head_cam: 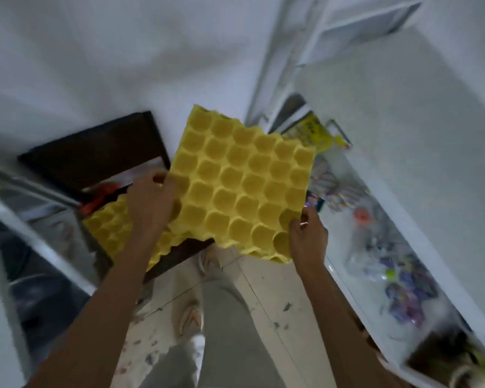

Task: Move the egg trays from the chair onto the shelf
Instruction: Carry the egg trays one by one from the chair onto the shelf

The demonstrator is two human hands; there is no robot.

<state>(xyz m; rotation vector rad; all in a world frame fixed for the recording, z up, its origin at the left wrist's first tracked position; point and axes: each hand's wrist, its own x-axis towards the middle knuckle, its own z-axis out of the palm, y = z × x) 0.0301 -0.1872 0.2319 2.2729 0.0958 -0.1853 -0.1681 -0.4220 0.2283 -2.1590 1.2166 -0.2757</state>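
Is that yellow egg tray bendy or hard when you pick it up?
Probably fairly stiff: the yellow egg tray stays flat though the left hand and right hand pinch only its edges. It looks light, since fingertips seem enough and its cups are empty. Its scalloped rim looks thin, so squeezing hard might crumple it.

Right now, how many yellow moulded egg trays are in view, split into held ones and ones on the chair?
Yellow moulded egg tray held in both hands: 1
Yellow egg tray lying on the dark chair: 1, possibly a stack; layers cannot be told
Total: 2
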